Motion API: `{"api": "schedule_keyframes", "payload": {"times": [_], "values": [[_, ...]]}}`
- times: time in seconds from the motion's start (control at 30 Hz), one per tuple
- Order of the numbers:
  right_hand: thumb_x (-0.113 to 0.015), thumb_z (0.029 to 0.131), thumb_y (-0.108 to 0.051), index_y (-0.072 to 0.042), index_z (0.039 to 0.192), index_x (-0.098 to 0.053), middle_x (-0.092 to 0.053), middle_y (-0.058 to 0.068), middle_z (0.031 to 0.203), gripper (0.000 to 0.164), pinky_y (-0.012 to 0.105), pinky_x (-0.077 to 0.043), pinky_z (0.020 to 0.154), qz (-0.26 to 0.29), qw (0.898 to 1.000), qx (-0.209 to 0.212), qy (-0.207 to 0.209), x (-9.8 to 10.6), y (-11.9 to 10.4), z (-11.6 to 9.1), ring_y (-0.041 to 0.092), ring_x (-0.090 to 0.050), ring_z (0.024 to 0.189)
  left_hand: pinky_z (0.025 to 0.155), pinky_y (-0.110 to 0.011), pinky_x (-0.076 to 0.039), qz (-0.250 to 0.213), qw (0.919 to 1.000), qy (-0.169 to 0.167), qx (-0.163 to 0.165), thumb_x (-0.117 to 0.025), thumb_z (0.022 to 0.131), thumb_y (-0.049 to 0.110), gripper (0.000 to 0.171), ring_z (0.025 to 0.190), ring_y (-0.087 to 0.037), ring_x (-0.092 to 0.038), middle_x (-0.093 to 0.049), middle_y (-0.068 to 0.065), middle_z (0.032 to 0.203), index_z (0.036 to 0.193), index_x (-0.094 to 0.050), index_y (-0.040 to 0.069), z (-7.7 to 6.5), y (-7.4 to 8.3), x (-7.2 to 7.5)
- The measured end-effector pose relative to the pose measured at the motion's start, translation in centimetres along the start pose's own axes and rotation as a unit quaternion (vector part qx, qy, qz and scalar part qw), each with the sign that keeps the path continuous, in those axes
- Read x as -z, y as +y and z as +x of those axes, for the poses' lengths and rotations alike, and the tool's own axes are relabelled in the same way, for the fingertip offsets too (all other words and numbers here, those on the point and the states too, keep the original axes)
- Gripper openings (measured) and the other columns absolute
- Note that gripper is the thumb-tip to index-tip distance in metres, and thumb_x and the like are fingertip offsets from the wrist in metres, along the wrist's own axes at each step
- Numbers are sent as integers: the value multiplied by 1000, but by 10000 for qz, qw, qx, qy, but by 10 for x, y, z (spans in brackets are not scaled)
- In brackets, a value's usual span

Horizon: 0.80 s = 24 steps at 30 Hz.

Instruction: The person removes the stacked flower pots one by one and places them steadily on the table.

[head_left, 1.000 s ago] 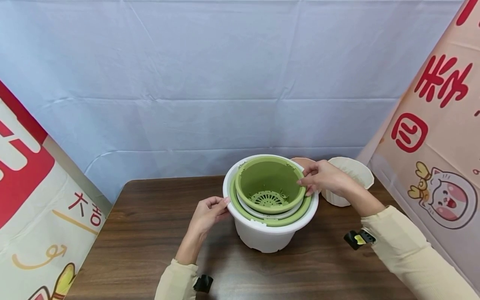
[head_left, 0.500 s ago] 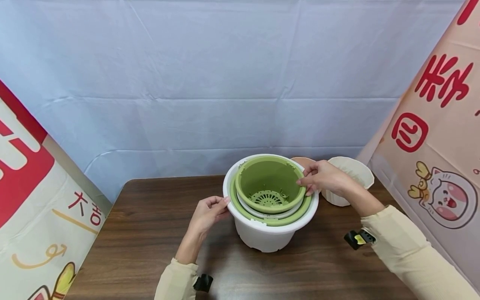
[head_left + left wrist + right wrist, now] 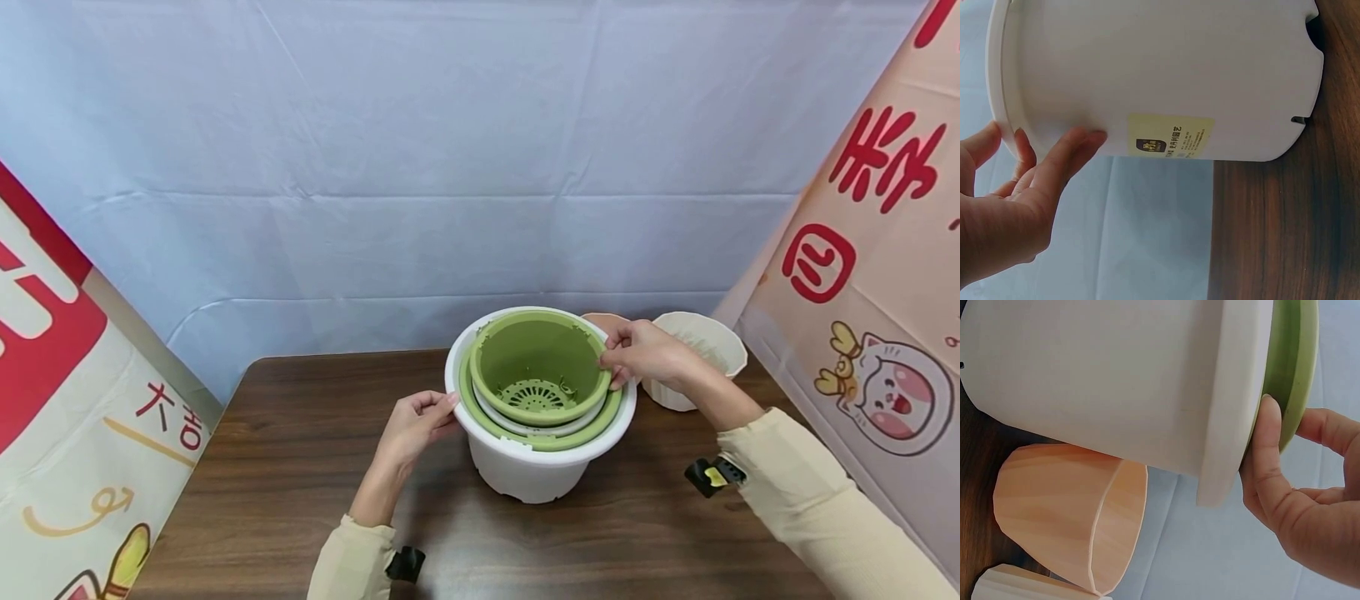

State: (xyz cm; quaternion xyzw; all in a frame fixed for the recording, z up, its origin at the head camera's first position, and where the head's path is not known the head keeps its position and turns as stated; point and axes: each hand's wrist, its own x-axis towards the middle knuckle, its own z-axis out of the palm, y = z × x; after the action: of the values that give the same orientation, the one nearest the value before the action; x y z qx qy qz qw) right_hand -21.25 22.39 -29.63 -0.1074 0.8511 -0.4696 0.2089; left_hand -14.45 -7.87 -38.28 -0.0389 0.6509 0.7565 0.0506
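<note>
In the head view a large white flowerpot (image 3: 528,475) stands upright on the table. Nested in it are a green flowerpot (image 3: 552,442), a thinner whitish flowerpot (image 3: 542,431) and, innermost, a smaller green flowerpot (image 3: 517,354) with a slotted bottom. My left hand (image 3: 408,429) pinches the big white pot's rim at the left, thumb on top and fingers below, against its outer wall (image 3: 1166,75). On the opposite side, my right hand (image 3: 651,357) pinches the innermost green pot's rim. From the right wrist, that green rim (image 3: 1300,375) shows above the white one.
Behind my right hand stand a peach-coloured pot (image 3: 1054,494) and a faceted cream pot (image 3: 705,342). The brown wooden table (image 3: 315,442) ends at a pale blue cloth backdrop (image 3: 420,167). Printed banners (image 3: 870,275) hang at both sides.
My right thumb has shifted very slightly at the innermost green flowerpot's rim. The nested flowerpots and my left hand stay where they were.
</note>
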Motion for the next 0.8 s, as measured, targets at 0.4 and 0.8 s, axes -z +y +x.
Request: {"api": "schedule_keyframes", "payload": {"times": [0.4, 0.8], "values": [[-53, 84, -1, 9, 93, -44, -53, 10, 76, 16, 28, -54, 55, -8, 10000, 81, 55, 0, 2, 0, 16, -60, 57, 82, -44, -50, 30, 10000, 35, 19, -57, 90, 5, 17, 81, -18, -64, -65, -13, 84, 93, -58, -11, 0, 0, -1], [-52, 84, -1, 7, 91, -44, -48, 4, 64, 13, 27, -54, 55, 84, 9999, 72, -9, 1, 0, -2, 15, -60, 57, 84, -46, -48, 12, 10000, 14, -4, -56, 90, 5, 18, 81, -17, -64, -65, -12, 84, 94, -57, -12, -2, 2, -1]]}}
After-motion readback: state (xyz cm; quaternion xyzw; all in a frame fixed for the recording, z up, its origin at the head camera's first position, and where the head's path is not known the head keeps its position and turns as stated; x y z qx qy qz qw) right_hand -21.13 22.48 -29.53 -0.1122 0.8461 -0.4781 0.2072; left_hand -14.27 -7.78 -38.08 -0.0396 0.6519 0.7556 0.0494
